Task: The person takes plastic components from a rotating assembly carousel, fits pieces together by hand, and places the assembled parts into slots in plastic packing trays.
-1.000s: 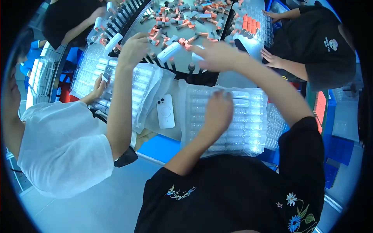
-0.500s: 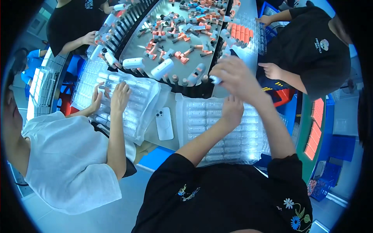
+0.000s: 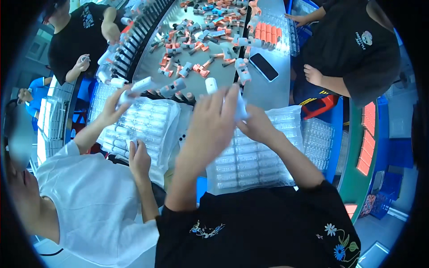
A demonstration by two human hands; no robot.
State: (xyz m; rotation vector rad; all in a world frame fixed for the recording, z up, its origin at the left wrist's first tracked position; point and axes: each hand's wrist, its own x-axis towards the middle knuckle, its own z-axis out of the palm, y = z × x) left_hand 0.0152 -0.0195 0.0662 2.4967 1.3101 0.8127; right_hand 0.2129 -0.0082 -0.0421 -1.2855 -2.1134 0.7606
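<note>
My left hand (image 3: 212, 120) is raised over the near table edge, blurred, with its fingers around a white rounded casing (image 3: 241, 109). From the right, my right hand (image 3: 257, 125) meets the casing's lower end with thumb and fingers. Below both hands lies a clear plastic tray (image 3: 237, 167) with rows of long moulded pockets, in a thin translucent wrapping. Another white casing (image 3: 211, 85) stands just beyond my left fingers, its lower part hidden by them.
Orange and grey parts (image 3: 196, 47) fill the central metal tray, with a line of pegs (image 3: 129, 58) along its left side. A dark-screened phone (image 3: 263, 67) lies right of it. A person in white (image 3: 98, 201) works at my left; others stand across.
My left hand has come up and left from the tray to the casing. My right hand has lowered beside it. The view has shifted, and the neighbour's hands have moved apart.
</note>
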